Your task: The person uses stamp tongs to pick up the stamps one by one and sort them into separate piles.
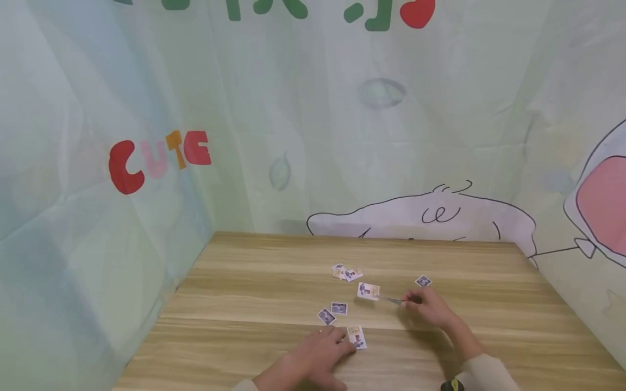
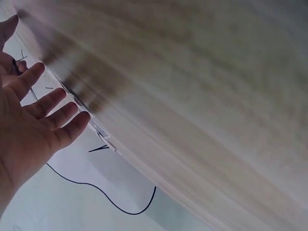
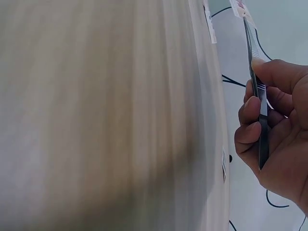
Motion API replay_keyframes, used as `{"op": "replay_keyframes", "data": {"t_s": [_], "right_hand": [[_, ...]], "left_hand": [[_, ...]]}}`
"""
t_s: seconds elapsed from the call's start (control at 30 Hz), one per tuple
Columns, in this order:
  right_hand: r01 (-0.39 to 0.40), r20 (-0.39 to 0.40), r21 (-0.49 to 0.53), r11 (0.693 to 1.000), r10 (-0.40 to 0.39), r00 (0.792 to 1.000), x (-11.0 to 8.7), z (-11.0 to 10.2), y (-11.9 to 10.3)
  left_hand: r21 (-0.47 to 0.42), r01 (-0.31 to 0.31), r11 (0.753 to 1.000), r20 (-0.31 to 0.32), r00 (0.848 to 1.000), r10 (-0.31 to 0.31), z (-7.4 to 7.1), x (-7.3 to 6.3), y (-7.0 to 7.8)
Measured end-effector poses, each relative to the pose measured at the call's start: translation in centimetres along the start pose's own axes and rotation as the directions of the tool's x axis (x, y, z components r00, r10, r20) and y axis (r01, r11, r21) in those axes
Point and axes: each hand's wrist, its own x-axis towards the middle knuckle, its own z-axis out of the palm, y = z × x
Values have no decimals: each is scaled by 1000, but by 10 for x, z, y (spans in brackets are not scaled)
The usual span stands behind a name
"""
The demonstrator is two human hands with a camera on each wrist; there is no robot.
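My right hand (image 1: 431,309) grips metal tweezers (image 3: 262,125), thumb and fingers wrapped about them in the right wrist view. In the tweezers' tips is a small printed card (image 1: 368,291), held above the tabletop; its edge also shows at the top of the right wrist view. My left hand (image 1: 318,354) rests low over the table with fingers spread and fairly straight, as the left wrist view shows too. Beside its fingertips lies another printed card (image 1: 357,337). Two smaller dark cards, one flat (image 1: 339,308) and one turned (image 1: 326,316), lie just beyond that hand.
Further back, several overlapping cards (image 1: 347,272) form a loose cluster. A lone dark card (image 1: 423,281) lies beyond my right hand. The wooden tabletop (image 1: 254,288) meets a printed cloth backdrop (image 1: 313,136) on its far and side edges.
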Motion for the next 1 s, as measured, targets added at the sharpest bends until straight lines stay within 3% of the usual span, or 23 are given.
{"op": "replay_keyframes", "data": {"t_s": [0.23,0.5,0.63,1.0], "right_hand": [[-51,-15,35,998,51,999,15,7,0],[-44,-61,19,999,45,997,31,15,4],[-82,-109,-21,996,80,991,38,18,5],[-139,-172,5,990,138,975,48,27,0]], "left_hand": [[10,-12,1000,-8,1000,12,4,3,0],[13,-22,1000,6,1000,22,6,5,0],[10,-21,1000,16,1000,21,5,6,0],[-26,5,1000,35,999,-4,3,6,2]]}}
